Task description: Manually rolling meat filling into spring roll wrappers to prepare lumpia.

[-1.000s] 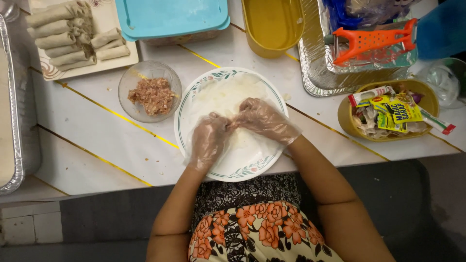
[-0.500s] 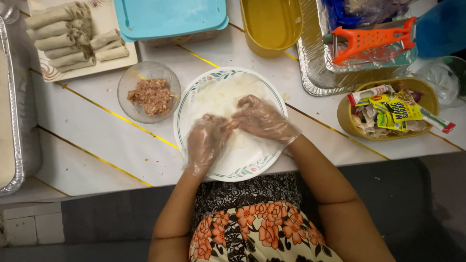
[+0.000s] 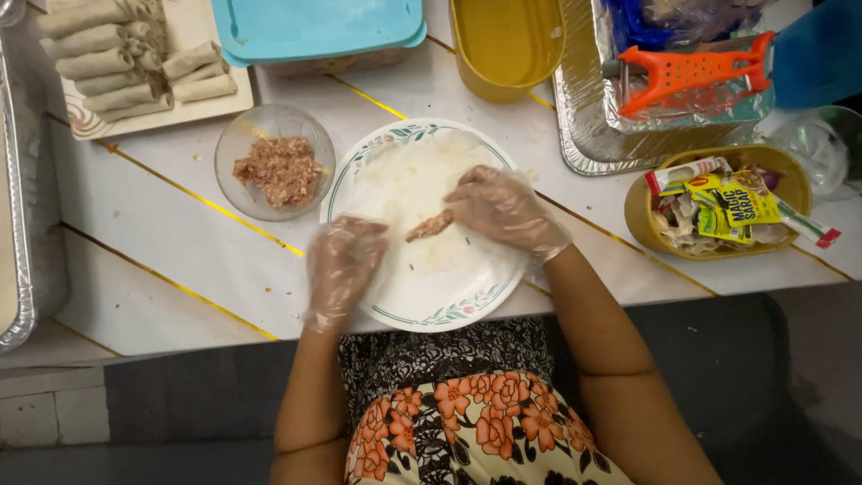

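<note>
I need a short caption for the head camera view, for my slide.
Gloved left hand and right hand shape meat filling on a wrapper over a plate.
</note>
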